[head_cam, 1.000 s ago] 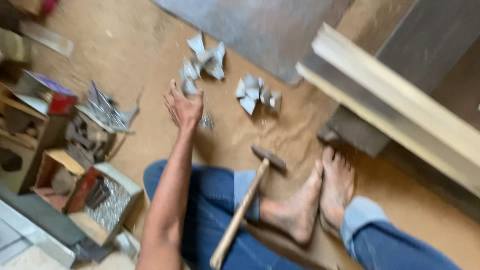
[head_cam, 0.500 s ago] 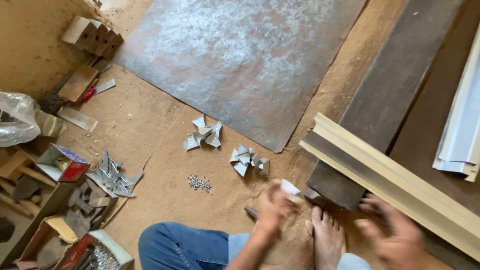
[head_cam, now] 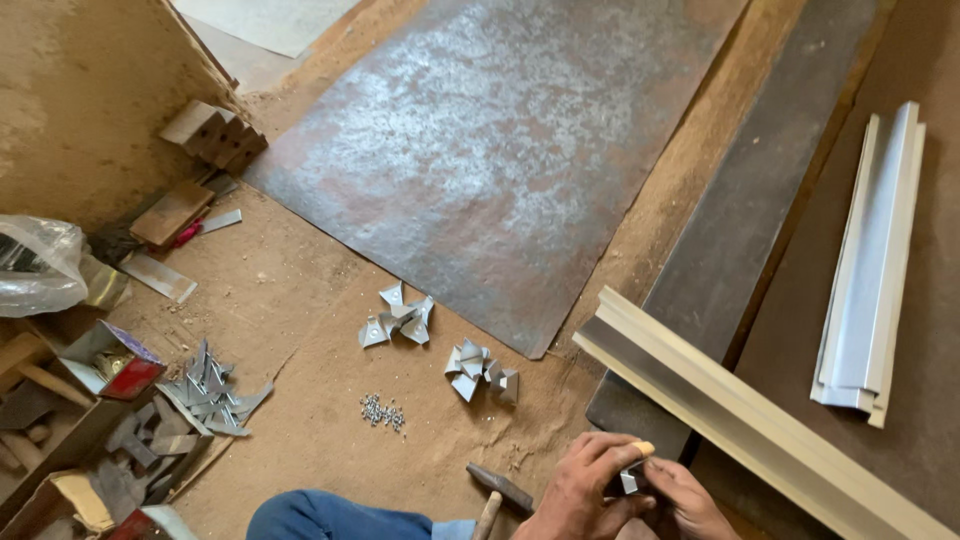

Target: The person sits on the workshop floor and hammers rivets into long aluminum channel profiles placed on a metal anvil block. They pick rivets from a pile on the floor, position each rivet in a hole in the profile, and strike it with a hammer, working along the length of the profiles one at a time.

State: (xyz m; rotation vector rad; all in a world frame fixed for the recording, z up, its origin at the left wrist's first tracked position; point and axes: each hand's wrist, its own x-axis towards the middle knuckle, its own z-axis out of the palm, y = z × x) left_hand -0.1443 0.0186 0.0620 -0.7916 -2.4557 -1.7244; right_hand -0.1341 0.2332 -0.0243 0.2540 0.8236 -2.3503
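Bracket [head_cam: 630,481] upright between both hands

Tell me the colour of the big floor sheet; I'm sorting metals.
Mottled grey with rusty brown patches, clearest in the head view: sheet.

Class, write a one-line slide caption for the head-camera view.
Seated on a sandy floor, both hands pinch a small metal bracket beside a hammer, folded brackets and a rusty steel sheet.
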